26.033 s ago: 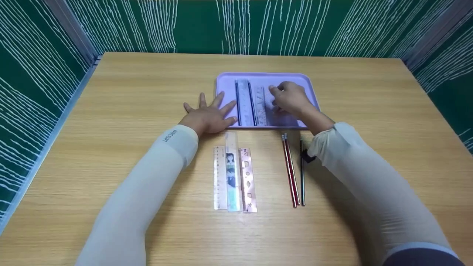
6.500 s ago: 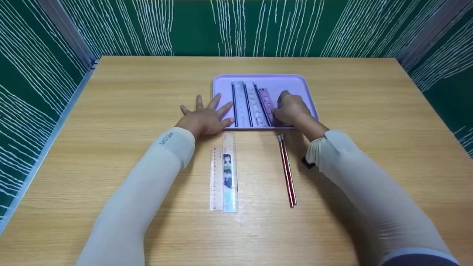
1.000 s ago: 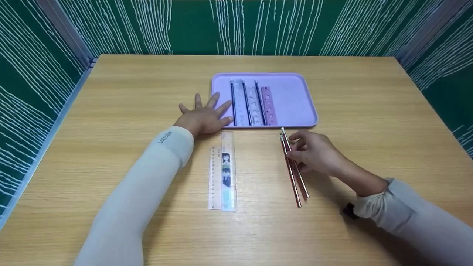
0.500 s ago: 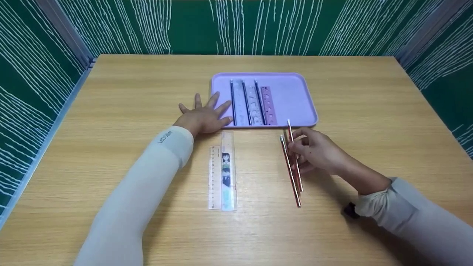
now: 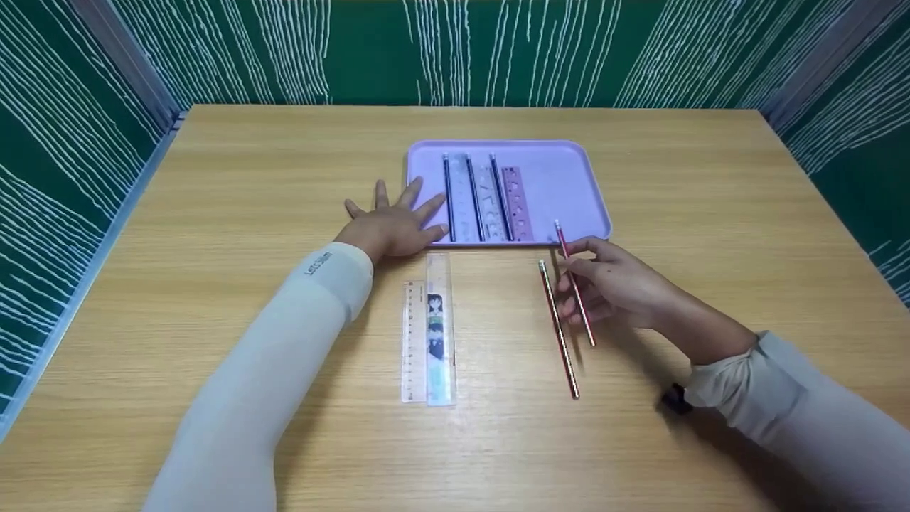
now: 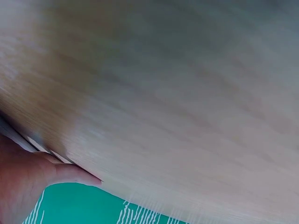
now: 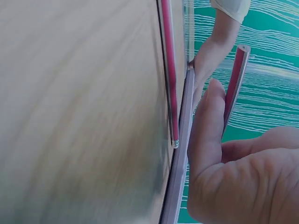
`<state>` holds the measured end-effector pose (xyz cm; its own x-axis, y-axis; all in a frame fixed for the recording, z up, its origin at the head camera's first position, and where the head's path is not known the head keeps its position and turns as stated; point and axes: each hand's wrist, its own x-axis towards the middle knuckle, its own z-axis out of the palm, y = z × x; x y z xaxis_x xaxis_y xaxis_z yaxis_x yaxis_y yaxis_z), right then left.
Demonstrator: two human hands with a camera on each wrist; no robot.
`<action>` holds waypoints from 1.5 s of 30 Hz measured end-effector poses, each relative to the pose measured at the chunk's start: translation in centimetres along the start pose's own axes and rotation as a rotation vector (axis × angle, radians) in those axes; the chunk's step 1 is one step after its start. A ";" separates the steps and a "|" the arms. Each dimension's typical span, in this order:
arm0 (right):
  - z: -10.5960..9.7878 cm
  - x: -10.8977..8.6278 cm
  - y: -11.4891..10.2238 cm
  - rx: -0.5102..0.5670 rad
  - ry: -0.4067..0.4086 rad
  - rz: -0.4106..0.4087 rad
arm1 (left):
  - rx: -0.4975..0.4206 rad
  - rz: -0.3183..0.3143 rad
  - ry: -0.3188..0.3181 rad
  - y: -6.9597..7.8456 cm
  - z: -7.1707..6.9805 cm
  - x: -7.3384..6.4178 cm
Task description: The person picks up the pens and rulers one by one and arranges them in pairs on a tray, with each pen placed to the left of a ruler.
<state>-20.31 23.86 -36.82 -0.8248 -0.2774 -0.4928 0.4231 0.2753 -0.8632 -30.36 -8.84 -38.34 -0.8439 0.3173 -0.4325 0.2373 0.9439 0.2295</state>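
Observation:
My right hand (image 5: 615,281) pinches a red pencil (image 5: 579,302) between thumb and fingers, raised off the table near the tray's front right corner. In the right wrist view, that pencil stands tilted above the thumb. A second red pencil (image 5: 560,334) lies on the table just left of this hand. My left hand (image 5: 391,226) rests with fingers spread over the left edge of the purple tray (image 5: 565,192). In the tray, dark pencils (image 5: 500,195) alternate with clear rulers (image 5: 466,199), and a pink stencil ruler (image 5: 517,203) lies at the right of the row.
On the table in front of the tray lie a short clear ruler (image 5: 413,341) and a longer ruler with cartoon figures (image 5: 439,355), side by side. Green panels with white lines (image 5: 384,53) stand behind and beside the wooden table (image 5: 284,156).
The right hand has left the tray, where the pink ruler now lies, and has lifted one red pencil away from the other. The left hand keeps its place.

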 end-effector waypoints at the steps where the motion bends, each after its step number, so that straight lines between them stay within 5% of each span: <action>1: -0.1 0.0 -0.1 0.015 -0.007 0.001 | 0.000 0.000 0.001 0.0 0.0 0.0; 14: -0.8 0.3 -0.3 0.050 -0.128 -0.096 | -0.005 0.000 0.001 -0.1 0.1 0.1; 35: -0.9 1.4 -1.2 0.154 -0.079 -0.084 | -0.005 -0.002 0.004 -0.1 0.2 0.2; 45: -1.2 1.9 -2.0 0.244 -0.038 -0.009 | -0.004 0.001 0.008 0.0 0.1 0.0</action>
<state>-23.16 23.89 -35.90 -0.8159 -0.3148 -0.4851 0.4980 0.0438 -0.8661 -30.32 -8.80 -38.44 -0.8476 0.3172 -0.4255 0.2358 0.9433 0.2336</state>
